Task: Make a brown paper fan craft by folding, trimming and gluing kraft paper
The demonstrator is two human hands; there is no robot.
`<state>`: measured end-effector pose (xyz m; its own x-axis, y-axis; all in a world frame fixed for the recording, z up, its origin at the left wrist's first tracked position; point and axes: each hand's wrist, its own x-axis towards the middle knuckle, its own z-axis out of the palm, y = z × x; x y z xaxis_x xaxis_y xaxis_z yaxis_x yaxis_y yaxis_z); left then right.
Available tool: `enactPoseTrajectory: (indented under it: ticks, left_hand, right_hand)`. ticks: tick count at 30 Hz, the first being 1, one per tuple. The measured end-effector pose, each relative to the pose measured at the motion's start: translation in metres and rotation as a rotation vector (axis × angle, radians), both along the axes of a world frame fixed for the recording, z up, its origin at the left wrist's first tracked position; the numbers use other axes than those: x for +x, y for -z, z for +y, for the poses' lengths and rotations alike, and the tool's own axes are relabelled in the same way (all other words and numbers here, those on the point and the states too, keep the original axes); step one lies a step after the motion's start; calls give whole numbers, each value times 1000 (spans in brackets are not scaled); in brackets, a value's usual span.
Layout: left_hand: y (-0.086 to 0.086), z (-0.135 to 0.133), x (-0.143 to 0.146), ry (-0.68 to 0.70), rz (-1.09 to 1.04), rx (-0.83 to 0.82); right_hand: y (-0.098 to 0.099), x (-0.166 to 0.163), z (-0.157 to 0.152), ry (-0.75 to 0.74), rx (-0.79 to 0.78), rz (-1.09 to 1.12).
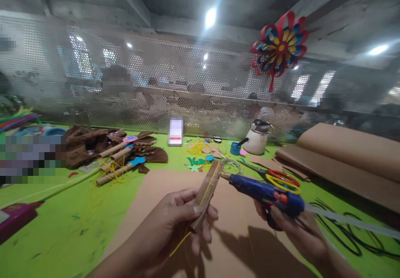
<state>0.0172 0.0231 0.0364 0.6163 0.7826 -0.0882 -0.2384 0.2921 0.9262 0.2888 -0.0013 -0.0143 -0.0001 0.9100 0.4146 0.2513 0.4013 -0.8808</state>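
My left hand (175, 211) pinches a flattened brown paper roll (204, 201) between thumb and fingers, tilted up and away from me. A thin yellow string (179, 245) runs along its upper face and trails below my thumb. My right hand (300, 230) is wrapped round the handle of a blue hot glue gun (259, 188). Its nozzle points left, close beside the far end of the roll; whether it touches I cannot tell. A clear glue stick (353, 219) juts from the gun's back. Beneath both hands lies a sheet of brown paper (156, 194).
Scissors (283, 178) with red and yellow handles lie behind the glue gun. Brown paper tubes (114, 174) with yellow string lie at the left, near a magenta tool (21, 219). A blue paint jar (235, 148), a penguin-like container (256, 138) and a phone (175, 132) stand behind. Large paper rolls (350, 157) lie right.
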Motion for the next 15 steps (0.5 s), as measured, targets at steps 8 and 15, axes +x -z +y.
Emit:
enactPoseTrajectory:
  ticks: [8,15]
  left_hand:
    - [-4,-2,0,9,47,-23]
    - [9,7,3,-95,93,36]
  right_hand:
    - [-19,10,28,74,37,-71]
    - [-8,-8,37,151,63,-343]
